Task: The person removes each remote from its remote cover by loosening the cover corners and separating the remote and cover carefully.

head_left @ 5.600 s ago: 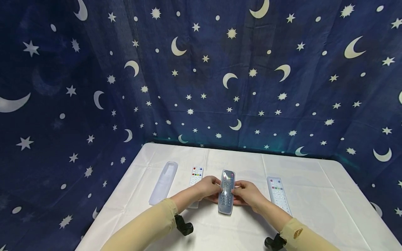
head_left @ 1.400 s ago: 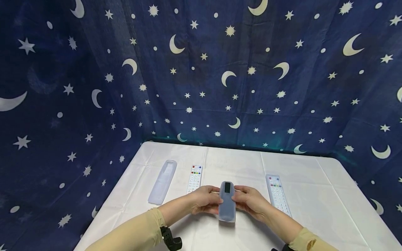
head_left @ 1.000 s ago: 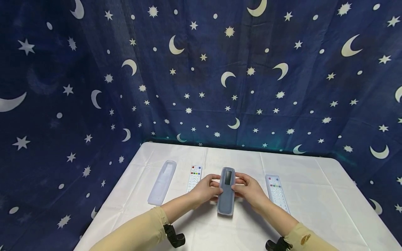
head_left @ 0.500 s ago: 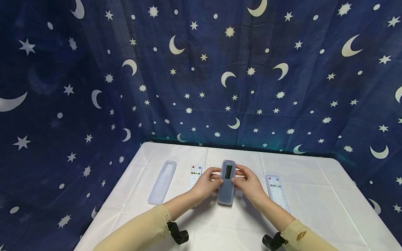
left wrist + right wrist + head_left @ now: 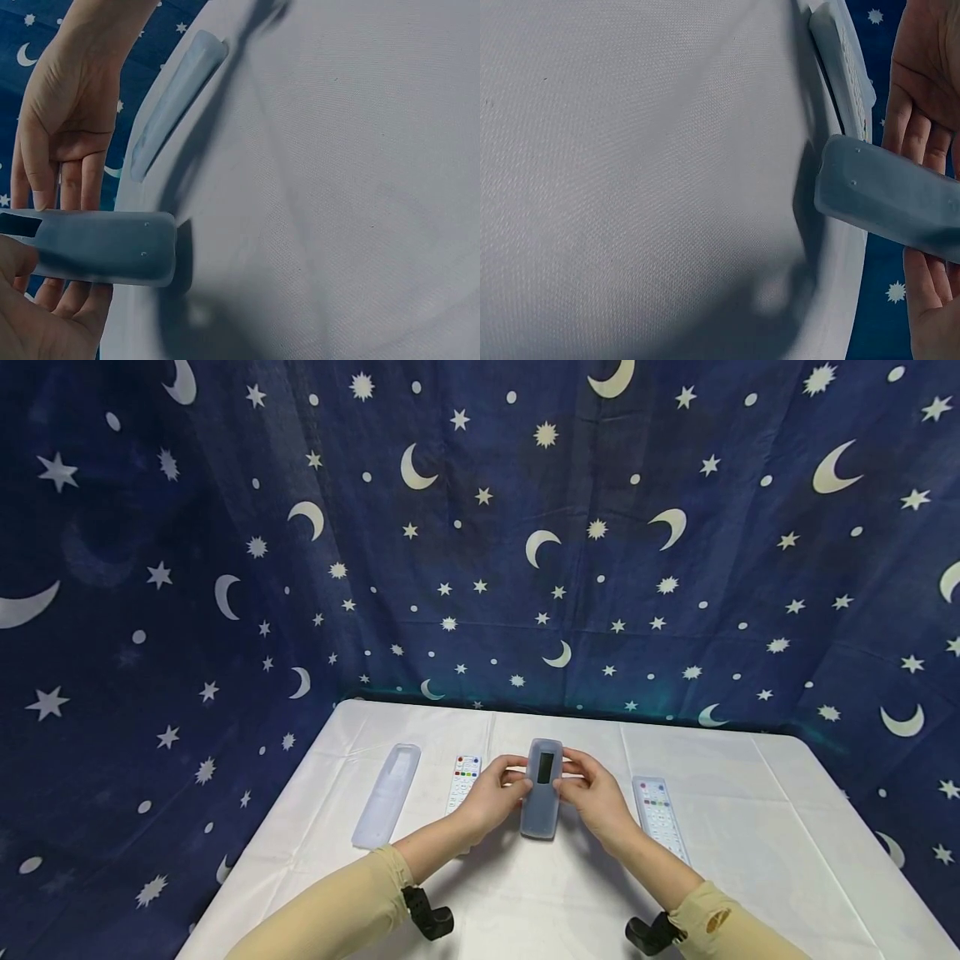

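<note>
Between both hands a dark remote control in a translucent silicone cover [image 5: 540,814] is held above the table, its back facing up. A dark rectangular window shows near its far end. My left hand [image 5: 491,797] grips its left edge, thumb on top and fingers curled beneath. On the opposite edge my right hand [image 5: 597,806] pinches it the same way. The wrist views show the cover's rounded near end [image 5: 150,247] with small raised dots, clear of the cloth. The button side is hidden underneath.
A translucent cover [image 5: 386,802] lies at the left of the white-clothed table [image 5: 757,835]. Nearer the middle is a white remote [image 5: 462,781], partly behind the left hand. Another white remote in a cover [image 5: 661,818] lies right of the right hand. A star-and-moon curtain hangs behind.
The covered remote showed its buttons in the oldest frame; now its back faces up. Over the last second or so both hands have moved it farther from me. The other items stay put.
</note>
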A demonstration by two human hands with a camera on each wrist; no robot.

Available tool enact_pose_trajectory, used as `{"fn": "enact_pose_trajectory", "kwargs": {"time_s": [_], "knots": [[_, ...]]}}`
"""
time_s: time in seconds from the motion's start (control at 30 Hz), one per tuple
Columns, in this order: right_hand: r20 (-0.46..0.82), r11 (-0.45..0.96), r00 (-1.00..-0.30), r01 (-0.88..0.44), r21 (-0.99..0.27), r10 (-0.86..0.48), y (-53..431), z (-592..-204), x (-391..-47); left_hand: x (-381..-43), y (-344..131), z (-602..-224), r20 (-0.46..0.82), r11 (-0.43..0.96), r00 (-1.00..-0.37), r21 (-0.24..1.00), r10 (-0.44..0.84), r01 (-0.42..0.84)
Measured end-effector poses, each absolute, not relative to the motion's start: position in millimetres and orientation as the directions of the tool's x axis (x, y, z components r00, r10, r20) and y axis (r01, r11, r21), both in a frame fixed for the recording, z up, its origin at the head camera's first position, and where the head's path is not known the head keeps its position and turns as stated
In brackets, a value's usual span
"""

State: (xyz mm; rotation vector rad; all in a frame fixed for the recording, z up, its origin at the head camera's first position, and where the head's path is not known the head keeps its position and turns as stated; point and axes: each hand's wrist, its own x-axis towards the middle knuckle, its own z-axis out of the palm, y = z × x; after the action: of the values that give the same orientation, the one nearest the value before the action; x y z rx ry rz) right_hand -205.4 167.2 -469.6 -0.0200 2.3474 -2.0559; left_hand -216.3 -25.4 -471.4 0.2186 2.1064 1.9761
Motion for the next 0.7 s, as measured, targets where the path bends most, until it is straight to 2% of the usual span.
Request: {"fn": "enact_pose_trajectory", "kwargs": {"time_s": [0.7], "knots": [[0.014, 0.111, -1.000, -0.015, -0.994, -0.011, 166.7, -470.5, -201.8, -218.5, -24.2, -466.5, -0.059, 0.088, -0.964, 0.995, 0.260, -0.037]]}}
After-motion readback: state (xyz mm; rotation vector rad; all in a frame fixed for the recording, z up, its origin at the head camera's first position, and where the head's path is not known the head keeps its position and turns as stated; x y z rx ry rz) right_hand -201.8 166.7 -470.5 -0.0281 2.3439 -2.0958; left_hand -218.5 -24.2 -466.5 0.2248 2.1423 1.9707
